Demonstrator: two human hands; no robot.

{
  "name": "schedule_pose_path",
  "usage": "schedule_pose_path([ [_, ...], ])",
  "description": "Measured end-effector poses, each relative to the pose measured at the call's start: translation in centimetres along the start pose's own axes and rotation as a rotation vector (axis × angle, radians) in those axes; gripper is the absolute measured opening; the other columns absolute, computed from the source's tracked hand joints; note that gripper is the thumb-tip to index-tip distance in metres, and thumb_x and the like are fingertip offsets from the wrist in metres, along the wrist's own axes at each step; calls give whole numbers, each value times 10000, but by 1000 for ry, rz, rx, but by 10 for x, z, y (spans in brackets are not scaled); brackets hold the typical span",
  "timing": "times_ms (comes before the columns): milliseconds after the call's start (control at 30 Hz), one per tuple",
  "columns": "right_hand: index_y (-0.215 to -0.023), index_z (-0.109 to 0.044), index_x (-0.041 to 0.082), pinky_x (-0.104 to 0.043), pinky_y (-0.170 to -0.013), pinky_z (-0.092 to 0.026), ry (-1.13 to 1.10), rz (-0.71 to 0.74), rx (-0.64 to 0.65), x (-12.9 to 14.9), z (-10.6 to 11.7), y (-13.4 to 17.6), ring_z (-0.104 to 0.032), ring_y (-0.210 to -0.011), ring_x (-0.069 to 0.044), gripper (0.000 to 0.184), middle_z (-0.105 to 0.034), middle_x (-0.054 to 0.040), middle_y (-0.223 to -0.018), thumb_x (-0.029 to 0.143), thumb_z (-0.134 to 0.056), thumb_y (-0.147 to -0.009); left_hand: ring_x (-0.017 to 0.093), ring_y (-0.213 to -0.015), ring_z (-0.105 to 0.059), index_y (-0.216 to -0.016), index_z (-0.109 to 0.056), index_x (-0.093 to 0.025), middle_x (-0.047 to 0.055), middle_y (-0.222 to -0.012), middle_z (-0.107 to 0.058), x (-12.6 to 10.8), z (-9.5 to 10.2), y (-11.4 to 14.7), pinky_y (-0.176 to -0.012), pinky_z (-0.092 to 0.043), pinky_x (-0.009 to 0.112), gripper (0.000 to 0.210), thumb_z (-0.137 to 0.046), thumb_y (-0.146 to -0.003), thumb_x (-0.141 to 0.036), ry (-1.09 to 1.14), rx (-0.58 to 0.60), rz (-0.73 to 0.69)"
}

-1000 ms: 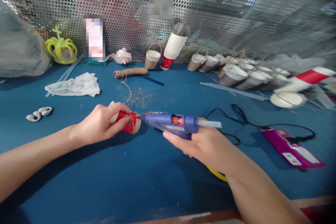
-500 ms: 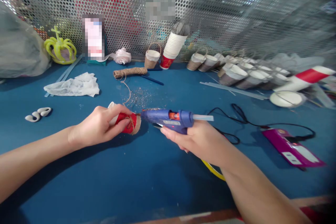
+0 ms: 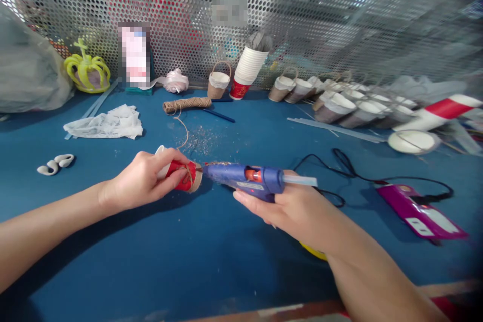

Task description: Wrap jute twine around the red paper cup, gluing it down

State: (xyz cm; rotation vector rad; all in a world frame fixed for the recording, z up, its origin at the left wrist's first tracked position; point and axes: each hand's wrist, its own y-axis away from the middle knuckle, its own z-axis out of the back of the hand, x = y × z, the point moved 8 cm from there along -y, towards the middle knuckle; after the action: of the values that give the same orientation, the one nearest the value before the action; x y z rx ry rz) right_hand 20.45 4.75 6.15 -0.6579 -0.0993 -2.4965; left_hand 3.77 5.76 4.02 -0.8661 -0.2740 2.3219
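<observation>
My left hand is closed round a red and white paper cup, tipped on its side with its base toward the right. Twine is wound about the base end of the cup, and a strand runs up to a twine roll. My right hand grips a blue hot glue gun with a clear glue stick out of its back. The gun's nozzle points left and is at the twine-wrapped end; whether it touches is too small to tell. Some right-hand fingers are hidden behind the gun.
Twine-covered cups crowd the back right. A stack of cups leans at the mesh wall. A purple power strip with a black cable lies right, scissors left, white cloth behind them. A yellow ring shows below my right wrist.
The glue gun and my right hand have moved slightly right and down, and the gun's back end has tilted lower. My left hand and the cup have stayed nearly still.
</observation>
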Motion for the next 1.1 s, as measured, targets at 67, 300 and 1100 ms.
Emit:
schedule_pose_path([
  [67, -614, -580, 205, -253, -480, -401, -6, -8, 22, -1, -1, 0, -465, -449, -118, 210, -553, 6, -541, 255, -490, -797, 74, -448, -553, -961, -557, -145, 3, -660, -672, -1, 0, 0, -461, -414, 159, 161, -466, -864, -235, 3, -3, 0],
  [300, -576, -464, 208, -210, -413, -374, -77, -37, 0, -6, -4, 5, -431, -409, -84, 232, -478, 47, -510, 264, -533, -790, 67, -435, -537, -955, -573, -141, -7, -632, -666, -1, 0, 1, -452, -416, 149, 167, -470, -863, -236, -13, -20, -6],
  [1100, -571, -461, 203, -199, -436, -373, -13, 7, -44, -2, -2, 4, -426, -409, -71, 245, -472, 64, -485, 242, -566, -789, 74, -441, -550, -961, -567, -141, -1, -641, -667, 1, 0, 2, -451, -416, 156, 164, -480, -860, -236, -32, -24, -12],
])
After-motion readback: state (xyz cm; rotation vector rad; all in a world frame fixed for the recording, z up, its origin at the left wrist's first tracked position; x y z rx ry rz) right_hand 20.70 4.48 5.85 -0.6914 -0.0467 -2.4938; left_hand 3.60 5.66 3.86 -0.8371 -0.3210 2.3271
